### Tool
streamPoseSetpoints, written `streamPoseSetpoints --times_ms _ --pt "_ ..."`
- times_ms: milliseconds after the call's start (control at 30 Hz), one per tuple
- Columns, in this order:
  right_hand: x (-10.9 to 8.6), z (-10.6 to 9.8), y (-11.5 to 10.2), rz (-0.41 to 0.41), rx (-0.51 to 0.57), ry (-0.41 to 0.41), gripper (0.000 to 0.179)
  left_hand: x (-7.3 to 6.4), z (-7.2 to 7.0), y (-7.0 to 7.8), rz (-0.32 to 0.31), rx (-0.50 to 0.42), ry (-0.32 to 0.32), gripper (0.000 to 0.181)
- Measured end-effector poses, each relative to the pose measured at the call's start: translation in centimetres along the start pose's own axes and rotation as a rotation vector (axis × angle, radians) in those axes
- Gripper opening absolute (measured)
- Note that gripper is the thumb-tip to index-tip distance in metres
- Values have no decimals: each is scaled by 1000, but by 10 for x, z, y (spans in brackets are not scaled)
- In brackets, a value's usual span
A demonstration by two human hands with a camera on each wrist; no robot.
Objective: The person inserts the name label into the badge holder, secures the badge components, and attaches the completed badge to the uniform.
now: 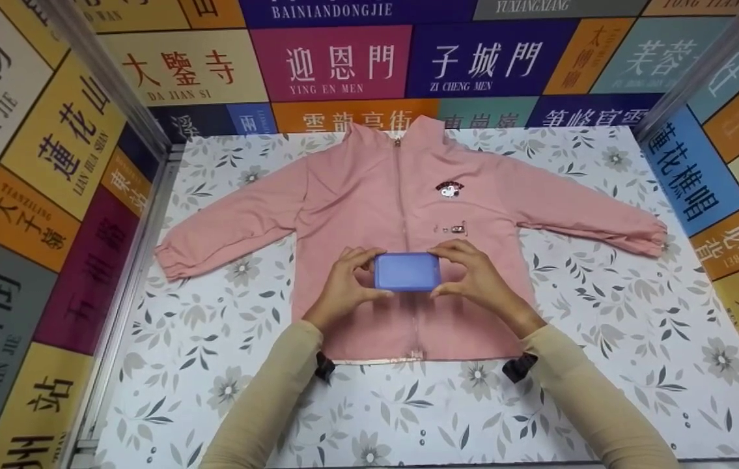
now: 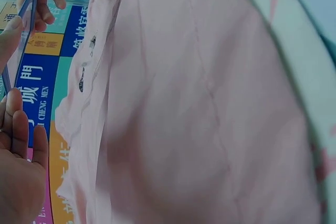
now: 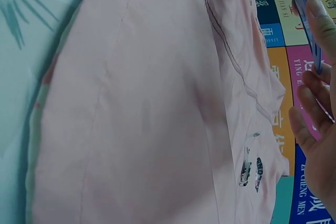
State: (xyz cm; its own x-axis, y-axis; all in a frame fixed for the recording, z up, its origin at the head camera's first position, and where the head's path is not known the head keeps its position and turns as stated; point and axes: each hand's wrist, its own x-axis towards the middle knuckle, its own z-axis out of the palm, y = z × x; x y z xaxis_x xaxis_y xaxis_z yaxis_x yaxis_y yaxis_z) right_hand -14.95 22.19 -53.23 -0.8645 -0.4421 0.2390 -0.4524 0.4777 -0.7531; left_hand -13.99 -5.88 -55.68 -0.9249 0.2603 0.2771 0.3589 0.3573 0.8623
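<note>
Both hands hold up a thin blue rectangular card-like piece (image 1: pixel 407 271), with a raised rim, over the lower front of a pink zip jacket (image 1: pixel 349 195). The left hand (image 1: pixel 348 280) pinches its left end between thumb and fingers. At the opposite end, the right hand (image 1: pixel 476 277) pinches it the same way. In both wrist views the blue piece (image 2: pixel 26 30) appears nearly edge-on. The jacket lies front up with its zip closed and both sleeves spread sideways. A small cartoon patch (image 1: pixel 449 189) and a smaller print (image 1: pixel 457 228) mark its chest.
The jacket lies on a table (image 1: pixel 603 312) with a white leaf-and-flower cover. Panels with coloured lettered blocks (image 1: pixel 330 62) stand behind and on both sides. A metal post (image 1: pixel 125 98) rises at the back left corner.
</note>
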Motion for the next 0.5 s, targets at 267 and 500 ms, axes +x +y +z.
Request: streamPoseSetpoints --times_ms 267,500 --pt "0 -1 -1 19 -31 -31 80 -1 -1 1 -9 30 -16 76" --pt "2 -3 -3 42 -42 -43 81 -2 -2 1 -2 96 -39 77"
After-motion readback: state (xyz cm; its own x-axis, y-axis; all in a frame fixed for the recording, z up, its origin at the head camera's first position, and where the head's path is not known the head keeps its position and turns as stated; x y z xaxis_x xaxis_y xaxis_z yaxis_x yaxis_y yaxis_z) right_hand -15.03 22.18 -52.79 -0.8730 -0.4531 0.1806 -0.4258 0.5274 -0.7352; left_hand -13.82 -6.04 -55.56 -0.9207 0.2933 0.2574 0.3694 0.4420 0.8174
